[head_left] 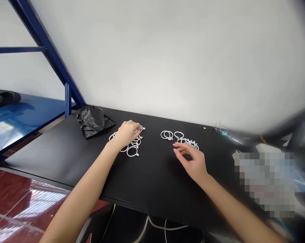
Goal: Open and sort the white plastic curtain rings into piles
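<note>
White curtain rings (132, 151), each with a small tab, lie in a loose pile left of centre on the black table (142, 182). My left hand (127, 133) rests over this pile, its fingers bent and closed around a ring (142, 128) at the far side; part of the grip is hidden. A second cluster of white rings (167, 135) lies to the right, some overlapping. Just in front of it hovers my right hand (191, 160), thumb and fingertips apart with nothing between them. It partly covers the nearest rings.
A crumpled black plastic bag (93, 119) sits at the table's back left. To the right are a small clear item with a turquoise part (223, 132) and a blurred-out package (266, 182). A white wall (167, 67) rises behind; a blue metal frame (53, 60) stands left.
</note>
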`<control>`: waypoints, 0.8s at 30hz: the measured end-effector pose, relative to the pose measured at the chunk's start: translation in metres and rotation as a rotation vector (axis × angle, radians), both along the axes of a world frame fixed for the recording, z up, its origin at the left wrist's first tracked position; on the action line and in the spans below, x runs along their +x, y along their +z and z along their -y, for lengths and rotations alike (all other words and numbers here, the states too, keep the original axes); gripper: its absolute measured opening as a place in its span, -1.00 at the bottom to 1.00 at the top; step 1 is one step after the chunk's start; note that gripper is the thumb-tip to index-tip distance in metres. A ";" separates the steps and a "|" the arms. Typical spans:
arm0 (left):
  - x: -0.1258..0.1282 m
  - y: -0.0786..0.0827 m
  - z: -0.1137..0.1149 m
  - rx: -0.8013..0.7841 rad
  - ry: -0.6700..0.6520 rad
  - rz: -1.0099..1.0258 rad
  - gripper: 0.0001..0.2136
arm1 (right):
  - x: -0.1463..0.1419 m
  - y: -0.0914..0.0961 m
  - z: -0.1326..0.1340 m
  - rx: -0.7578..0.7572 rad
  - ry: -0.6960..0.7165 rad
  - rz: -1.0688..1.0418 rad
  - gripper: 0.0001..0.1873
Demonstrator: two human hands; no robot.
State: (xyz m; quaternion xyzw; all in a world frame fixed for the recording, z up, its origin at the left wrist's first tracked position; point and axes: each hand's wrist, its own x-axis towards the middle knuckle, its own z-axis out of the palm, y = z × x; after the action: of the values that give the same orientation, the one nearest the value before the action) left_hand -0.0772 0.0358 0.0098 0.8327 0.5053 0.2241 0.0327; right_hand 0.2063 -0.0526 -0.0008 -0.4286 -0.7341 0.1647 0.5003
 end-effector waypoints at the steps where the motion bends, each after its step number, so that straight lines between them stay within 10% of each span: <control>1: -0.001 -0.001 -0.001 -0.009 -0.001 0.011 -0.85 | 0.002 0.002 -0.006 0.011 -0.025 0.056 -0.85; 11: 0.006 0.004 0.004 0.068 -0.046 0.068 -0.83 | 0.002 0.007 -0.072 0.064 0.071 0.711 -0.82; 24: 0.069 -0.003 0.048 -0.113 -0.462 0.092 -0.72 | 0.001 0.008 -0.019 -0.009 0.172 0.702 -0.90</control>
State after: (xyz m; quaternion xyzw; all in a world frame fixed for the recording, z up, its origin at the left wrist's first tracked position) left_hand -0.0085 -0.0123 0.0071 0.9119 0.3113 0.2195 0.1526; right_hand 0.2077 -0.0339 0.0075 -0.3981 -0.8937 0.0522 0.2002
